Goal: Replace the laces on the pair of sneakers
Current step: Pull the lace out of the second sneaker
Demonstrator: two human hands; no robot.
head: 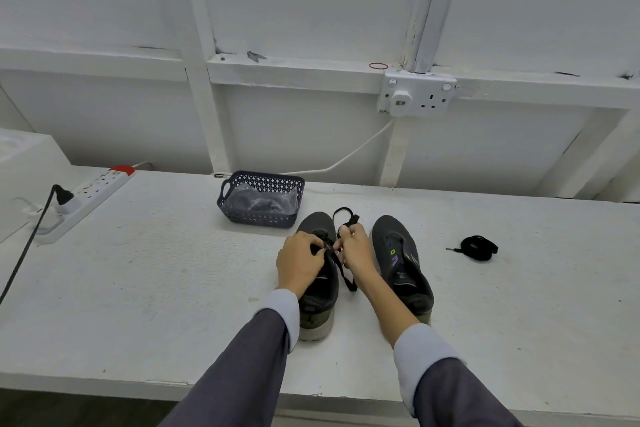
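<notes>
Grey sleeves (242, 357) with pale cuffs reach over the white, rough-textured surface (156, 270). The left grip (301, 260) and right grip (355, 250) both pinch a flat black lace (348, 277) over the throat of the left sneaker (320, 291), a dark knit shoe with a pale sole. The lace loops up past the right grip, and one end hangs between the shoes. The right sneaker (398, 253) stands just beside, unlaced, with small green and purple marks. A coiled lace (479, 248) lies well apart to the right. Behind the shoes, a dark perforated plastic basket (259, 218) with handles holds a crumpled clear bag (259, 199).
</notes>
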